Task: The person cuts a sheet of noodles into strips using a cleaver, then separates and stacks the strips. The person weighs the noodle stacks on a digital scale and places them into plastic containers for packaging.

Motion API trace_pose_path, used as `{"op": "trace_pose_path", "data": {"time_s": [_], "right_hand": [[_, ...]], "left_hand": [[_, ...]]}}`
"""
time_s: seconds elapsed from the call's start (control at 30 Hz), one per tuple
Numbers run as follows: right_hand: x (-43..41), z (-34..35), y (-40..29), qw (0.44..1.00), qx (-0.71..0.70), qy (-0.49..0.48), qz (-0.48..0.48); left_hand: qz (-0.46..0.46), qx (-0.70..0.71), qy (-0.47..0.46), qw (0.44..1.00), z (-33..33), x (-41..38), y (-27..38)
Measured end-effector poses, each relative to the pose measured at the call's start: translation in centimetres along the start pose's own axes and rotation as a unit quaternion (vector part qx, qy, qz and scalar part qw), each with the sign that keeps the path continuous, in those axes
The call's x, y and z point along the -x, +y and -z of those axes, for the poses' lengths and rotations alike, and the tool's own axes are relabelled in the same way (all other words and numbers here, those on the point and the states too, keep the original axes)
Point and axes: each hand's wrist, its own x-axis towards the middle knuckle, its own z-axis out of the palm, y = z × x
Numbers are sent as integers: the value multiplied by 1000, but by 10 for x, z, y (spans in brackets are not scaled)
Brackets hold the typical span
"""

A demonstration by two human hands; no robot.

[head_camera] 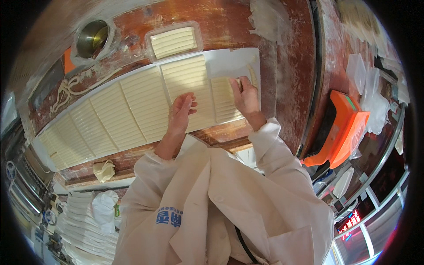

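Note:
Rows of pale dough strips (142, 102) lie side by side in blocks on a long white board (228, 63). My left hand (182, 112) is over the right-hand blocks, its fingers loosely curled and apart, with nothing visible in it. At the board's right end, my right hand (246, 96) is at the edge of a shorter block of dough strips (223, 99), thumb and fingers close together. Whether it pinches a strip is hidden. A few loose dough pieces (253, 74) lie beside it. Behind the board, a clear plastic tub (199, 36) holds several similar strips.
A metal pot (92, 38) with yellowish liquid stands at the back left. Tangled dough cords (66, 89) lie near it. A crumpled cloth (104, 171) sits at the front edge. To the right are an orange scale (347, 132) and plastic bags (376, 102).

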Motion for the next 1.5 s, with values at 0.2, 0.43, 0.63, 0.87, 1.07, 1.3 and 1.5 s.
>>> {"op": "trace_pose_path", "data": {"time_s": [0.2, 0.43, 0.63, 0.87, 1.07, 1.3, 1.5], "right_hand": [[11, 4, -94, 995, -74, -33, 61], [-24, -5, -143, 975, -194, -1, 109], [-94, -43, -128, 975, -146, 47, 161], [-159, -103, -108, 965, -94, 69, 237], [-166, -122, -104, 969, 3, 77, 234], [-158, -101, -117, 984, 23, 16, 177], [-126, -34, -97, 979, 8, 93, 180]], "left_hand": [[58, 112, -11, 992, 1, -8, 4], [49, 404, -135, 904, 5, -21, 93], [-61, 368, -117, 921, 23, -64, 137], [-174, 218, -20, 960, 37, -99, 141], [-249, 91, 110, 958, 48, -78, 127], [-207, 47, 166, 963, 46, -63, 111], [-206, 16, 141, 968, 42, -44, 88]]}}
